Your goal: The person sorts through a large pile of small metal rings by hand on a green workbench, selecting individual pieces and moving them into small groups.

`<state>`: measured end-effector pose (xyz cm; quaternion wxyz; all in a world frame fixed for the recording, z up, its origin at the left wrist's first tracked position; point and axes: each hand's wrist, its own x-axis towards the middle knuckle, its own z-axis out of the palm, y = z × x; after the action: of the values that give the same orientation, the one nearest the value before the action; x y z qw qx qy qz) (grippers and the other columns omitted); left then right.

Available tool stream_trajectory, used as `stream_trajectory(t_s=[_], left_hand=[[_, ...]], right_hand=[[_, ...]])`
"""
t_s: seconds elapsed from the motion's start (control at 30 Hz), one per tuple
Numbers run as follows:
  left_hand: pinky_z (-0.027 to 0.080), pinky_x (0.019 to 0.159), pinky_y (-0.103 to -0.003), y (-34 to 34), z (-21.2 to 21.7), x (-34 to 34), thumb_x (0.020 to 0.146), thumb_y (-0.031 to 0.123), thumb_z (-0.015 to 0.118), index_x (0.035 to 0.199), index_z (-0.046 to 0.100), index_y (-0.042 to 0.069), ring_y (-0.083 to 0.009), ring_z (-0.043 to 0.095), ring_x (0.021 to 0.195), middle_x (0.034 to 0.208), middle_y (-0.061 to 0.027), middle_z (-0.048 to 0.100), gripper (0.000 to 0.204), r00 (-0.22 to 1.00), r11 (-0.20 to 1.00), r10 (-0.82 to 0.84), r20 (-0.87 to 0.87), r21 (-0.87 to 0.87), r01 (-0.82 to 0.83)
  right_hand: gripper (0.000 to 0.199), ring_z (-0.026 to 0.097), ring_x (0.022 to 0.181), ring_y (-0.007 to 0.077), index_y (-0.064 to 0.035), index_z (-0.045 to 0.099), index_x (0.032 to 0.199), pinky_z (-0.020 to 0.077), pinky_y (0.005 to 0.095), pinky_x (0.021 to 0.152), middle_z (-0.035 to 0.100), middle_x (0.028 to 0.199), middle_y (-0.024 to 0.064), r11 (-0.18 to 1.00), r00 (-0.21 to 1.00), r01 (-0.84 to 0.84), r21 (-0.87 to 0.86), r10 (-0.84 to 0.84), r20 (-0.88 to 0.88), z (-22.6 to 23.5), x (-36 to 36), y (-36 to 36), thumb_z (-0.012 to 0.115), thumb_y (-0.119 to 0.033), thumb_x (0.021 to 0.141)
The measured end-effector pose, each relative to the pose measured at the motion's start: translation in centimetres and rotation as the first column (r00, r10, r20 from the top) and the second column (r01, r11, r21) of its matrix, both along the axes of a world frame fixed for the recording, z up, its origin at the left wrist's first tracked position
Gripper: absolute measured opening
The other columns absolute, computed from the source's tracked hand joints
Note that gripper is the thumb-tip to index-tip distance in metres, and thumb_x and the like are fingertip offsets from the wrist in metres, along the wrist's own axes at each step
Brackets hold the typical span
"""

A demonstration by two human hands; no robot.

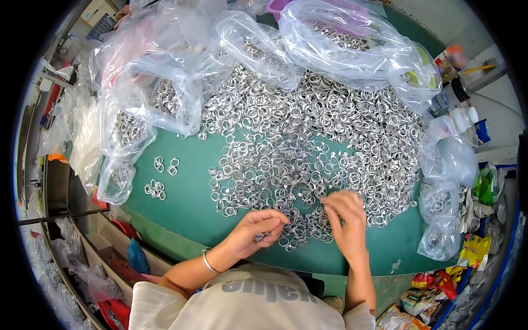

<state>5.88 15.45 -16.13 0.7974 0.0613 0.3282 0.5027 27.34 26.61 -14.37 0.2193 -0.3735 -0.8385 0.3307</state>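
Small silvery metal rings [264, 159] lie loose in a broad heap over the green tabletop [181, 209]. At the heap's near edge, my left hand [256, 232] is closed, with several rings [262, 236] showing inside its curled fingers. Its thumb and forefinger come together at the tips. My right hand [347, 217] reaches over the near rings to the right, fingers bent and thumb tip close to the fingertips. It is slightly blurred, and whatever it pinches is too small to make out. Small clusters of rings [155, 189] lie apart on the left.
Clear plastic bags holding rings [165, 104] line the left and far sides, one large bag [352, 49] around a purple basin. More bags [440, 203] and a dark-capped bottle [448, 98] stand on the right. Drawers [110, 242] adjoin the table's left; colourful packets [434, 286] lie lower right.
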Motion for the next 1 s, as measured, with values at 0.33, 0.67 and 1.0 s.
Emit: stream_trajectory(t_s=[0.33,0.67,1.0], left_hand=[[0.027,0.046,-0.02,0.7,-0.3,-0.8,0.098,0.019,0.053,0.097,0.062,0.0,-0.0074,0.038,0.056,0.066,-0.0008,0.045,0.021,1.0,1.0,-0.002,0.002,-0.01,0.002],[0.025,0.046,-0.021,1.0,-0.1,-1.9,0.098,0.021,0.052,0.094,0.062,0.002,-0.0065,0.036,0.055,0.064,0.0009,0.045,0.022,0.995,0.998,0.07,0.069,-0.012,-0.069],[0.029,0.048,-0.023,-0.2,1.4,-3.4,0.095,0.022,0.058,0.086,0.064,-0.002,-0.0077,0.04,0.055,0.068,-0.0032,0.05,0.026,0.989,0.983,-0.099,-0.113,0.145,0.115]], right_hand=[[0.053,0.034,0.134,0.0356,-0.0048,0.05,0.13,0.0263,0.0527,0.108,0.038,0.144,0.0143,0.955,0.931,-0.277,0.11,0.239,0.275,-1.2,-5.9,-0.3,0.068,-0.023,0.083],[0.046,0.03,0.134,0.0399,-0.0026,0.056,0.125,0.0303,0.052,0.105,0.037,0.145,0.016,0.986,0.988,-0.041,0.162,0.015,0.156,-2.0,-8.9,3.6,0.067,-0.022,0.085],[0.051,0.031,0.137,0.0327,-0.0046,0.057,0.124,0.026,0.0551,0.108,0.041,0.143,0.0138,0.796,0.765,-0.605,0.012,0.577,0.285,-0.8,-9.6,0.3,0.07,-0.017,0.075]])
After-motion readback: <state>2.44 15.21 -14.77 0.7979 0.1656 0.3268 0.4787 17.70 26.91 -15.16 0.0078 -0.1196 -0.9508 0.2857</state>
